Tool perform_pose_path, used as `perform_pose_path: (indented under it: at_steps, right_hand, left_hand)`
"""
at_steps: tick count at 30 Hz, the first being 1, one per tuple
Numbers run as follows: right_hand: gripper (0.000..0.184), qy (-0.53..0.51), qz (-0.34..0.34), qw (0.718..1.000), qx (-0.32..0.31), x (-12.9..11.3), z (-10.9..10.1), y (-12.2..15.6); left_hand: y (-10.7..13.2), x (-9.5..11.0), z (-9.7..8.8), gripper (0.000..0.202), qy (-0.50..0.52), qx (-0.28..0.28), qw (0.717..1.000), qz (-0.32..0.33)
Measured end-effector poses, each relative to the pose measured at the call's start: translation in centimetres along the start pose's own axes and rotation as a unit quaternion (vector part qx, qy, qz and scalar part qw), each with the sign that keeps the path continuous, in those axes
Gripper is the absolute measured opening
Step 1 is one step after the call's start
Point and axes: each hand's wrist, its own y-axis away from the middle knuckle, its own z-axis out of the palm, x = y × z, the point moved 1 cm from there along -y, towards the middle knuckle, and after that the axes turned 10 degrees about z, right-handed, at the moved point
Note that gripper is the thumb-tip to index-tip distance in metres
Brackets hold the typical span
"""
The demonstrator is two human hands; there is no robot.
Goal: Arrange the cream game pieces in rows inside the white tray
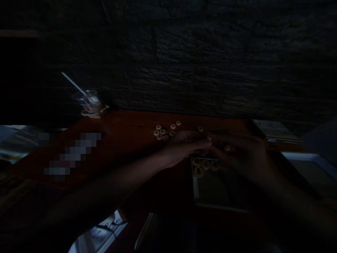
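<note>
The scene is very dark. My left hand reaches in from the left, fingers stretched out toward my right hand. The fingertips of both hands meet or overlap above the table; contact between them is hard to make out. My right hand's thumb and fingers are apart, and a round Chinese chess piece shows in the gap; whether it is touched is unclear. Below the hands lies a shallow box with several larger round pieces along its far left corner. Several loose pieces lie beyond my left hand.
On the reddish-brown table, a clear plastic cup with a straw stands at the far left. A stone-textured wall runs along the back. At the right are a flat light box and a white-rimmed tray.
</note>
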Motion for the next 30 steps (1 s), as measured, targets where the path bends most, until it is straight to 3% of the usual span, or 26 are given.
perform_pose_path:
  at_steps: [4, 10, 30]
  right_hand:
    - [0.038, -0.017, 0.023, 1.000, -0.012, -0.01, 0.03, -0.16]
    - [0.032, -0.051, 0.020, 0.998, -0.013, 0.02, 0.16, -0.11]
    - [0.035, -0.048, 0.019, 0.998, -0.037, 0.16, 0.20, -0.25]
  left_hand:
    - [0.05, 0.02, -0.05, 0.030, -0.009, 0.018, 1.000, 0.016]
    - [0.14, -0.02, -0.11, 0.025, 0.009, -0.009, 1.000, 0.003]
    - [0.23, 0.14, 0.10, 0.029, -0.007, 0.015, 1.000, 0.007]
